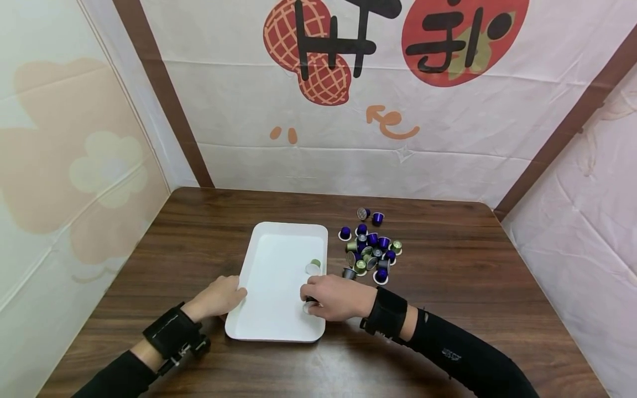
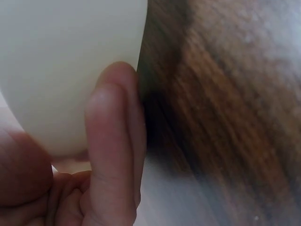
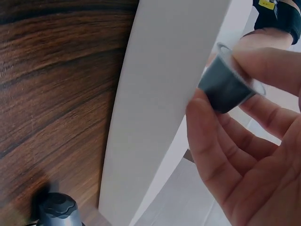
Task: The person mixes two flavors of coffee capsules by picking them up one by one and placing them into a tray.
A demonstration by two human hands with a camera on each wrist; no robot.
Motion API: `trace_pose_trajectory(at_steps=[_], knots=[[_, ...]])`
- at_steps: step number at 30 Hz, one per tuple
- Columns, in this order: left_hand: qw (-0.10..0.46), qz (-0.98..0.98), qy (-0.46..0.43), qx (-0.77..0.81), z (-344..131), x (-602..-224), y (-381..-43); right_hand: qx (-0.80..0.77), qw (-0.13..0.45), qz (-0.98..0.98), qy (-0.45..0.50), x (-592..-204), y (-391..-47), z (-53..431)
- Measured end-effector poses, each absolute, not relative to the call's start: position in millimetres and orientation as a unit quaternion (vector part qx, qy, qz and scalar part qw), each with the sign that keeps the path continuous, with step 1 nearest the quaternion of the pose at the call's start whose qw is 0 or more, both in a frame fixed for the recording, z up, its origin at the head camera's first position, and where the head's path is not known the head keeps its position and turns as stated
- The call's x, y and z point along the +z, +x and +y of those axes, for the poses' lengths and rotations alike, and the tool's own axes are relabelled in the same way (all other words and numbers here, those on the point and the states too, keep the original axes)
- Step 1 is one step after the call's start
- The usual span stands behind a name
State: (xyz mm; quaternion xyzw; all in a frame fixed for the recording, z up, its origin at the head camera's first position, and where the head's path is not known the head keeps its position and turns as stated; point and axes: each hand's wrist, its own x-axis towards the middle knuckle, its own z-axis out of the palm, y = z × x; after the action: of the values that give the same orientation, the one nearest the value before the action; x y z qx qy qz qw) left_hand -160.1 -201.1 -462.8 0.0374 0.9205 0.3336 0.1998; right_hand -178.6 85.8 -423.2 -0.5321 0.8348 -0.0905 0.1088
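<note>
A white rectangular tray (image 1: 273, 282) lies on the wooden table, in front of the person. At its left side the left hand (image 1: 219, 297) grips the rim, with the thumb on top; the left wrist view shows fingers (image 2: 110, 141) against its underside. Over the tray's right side, the right hand (image 1: 340, 297) pinches a dark grey coffee capsule (image 3: 225, 84) between thumb and fingers. A green coffee capsule (image 1: 314, 267) lies on its side in the tray, just beyond the right hand.
To the right of the tray, several blue, green and grey capsules (image 1: 372, 240) lie in a loose cluster on the table (image 1: 448, 265). One grey capsule (image 1: 349, 273) sits close to the right hand. Printed cloth (image 1: 328, 166) hangs behind the table.
</note>
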Motion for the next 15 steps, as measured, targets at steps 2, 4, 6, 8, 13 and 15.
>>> trace_pose_trajectory(at_steps=[2,4,6,8,13,15], knots=[[0.200,0.919,0.038,0.338,-201.2,-462.1,-160.8,-0.083,0.105,0.835,-0.534,-423.1,-178.0,83.9],[0.202,0.918,0.037,0.339,-201.0,-461.6,-161.5,-0.076,0.100,0.834,-0.538,-423.8,-177.7,82.3],[0.203,0.919,0.039,0.336,-200.8,-461.0,-162.0,-0.070,0.096,0.833,-0.541,-424.5,-177.5,81.1],[0.201,0.920,0.040,0.332,-200.4,-460.7,-162.7,-0.066,0.096,0.833,-0.541,-425.8,-177.2,80.2],[0.202,0.922,0.039,0.328,-199.3,-460.9,-163.8,-0.064,0.106,0.839,-0.530,-426.7,-177.0,80.2],[0.202,0.921,0.039,0.330,-199.1,-461.1,-164.2,-0.064,0.108,0.841,-0.526,-426.2,-177.8,81.2]])
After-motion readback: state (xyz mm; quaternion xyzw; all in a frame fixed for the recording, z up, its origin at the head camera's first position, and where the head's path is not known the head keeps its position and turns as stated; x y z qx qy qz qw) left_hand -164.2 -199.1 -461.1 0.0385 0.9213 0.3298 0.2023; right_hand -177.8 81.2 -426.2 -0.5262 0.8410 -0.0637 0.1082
